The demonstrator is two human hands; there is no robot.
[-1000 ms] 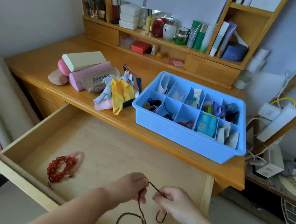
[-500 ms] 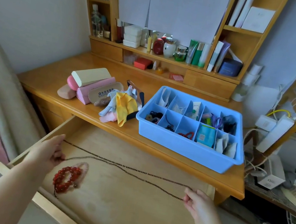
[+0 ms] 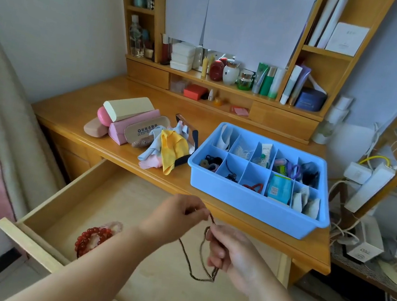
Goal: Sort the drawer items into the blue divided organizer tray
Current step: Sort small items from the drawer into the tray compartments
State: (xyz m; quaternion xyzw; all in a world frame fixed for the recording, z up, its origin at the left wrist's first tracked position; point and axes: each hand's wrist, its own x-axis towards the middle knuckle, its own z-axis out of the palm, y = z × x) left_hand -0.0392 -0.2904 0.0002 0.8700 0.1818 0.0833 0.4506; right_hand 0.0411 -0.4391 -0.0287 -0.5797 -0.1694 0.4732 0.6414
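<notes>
Both hands pinch a thin brown bead string (image 3: pixel 197 259) above the open drawer (image 3: pixel 95 201). Left hand (image 3: pixel 176 216) has its fingers curled, thumb and fingertips closed on the strand's upper end near the desk's front edge. Right hand (image 3: pixel 230 253), just near and right of it, curls round the same strand a little lower, fingers folded into the palm. Between and below the two hands the string hangs in doubled loops, the lowest bend dangling over the drawer floor without clearly touching it.

Left in the drawer, close to its near wall, lies a red bead bracelet (image 3: pixel 92 237) with a paler pink bracelet (image 3: pixel 115 227) against its far side.

On the desk (image 3: pixel 73 109), beyond the hands and to the right, sits the blue divided organizer tray (image 3: pixel 255 209), its right end reaching to the desk's right edge. Its compartments hold dark hair ties, a red cord, a blue packet, white sachets, a small tube and scissors with purple handles.

Left of the tray lies a heap of cloths (image 3: pixel 166 150), a yellow one on top, and farther left a cluster of glasses cases (image 3: pixel 129 121) in pink, cream and tan.
</notes>
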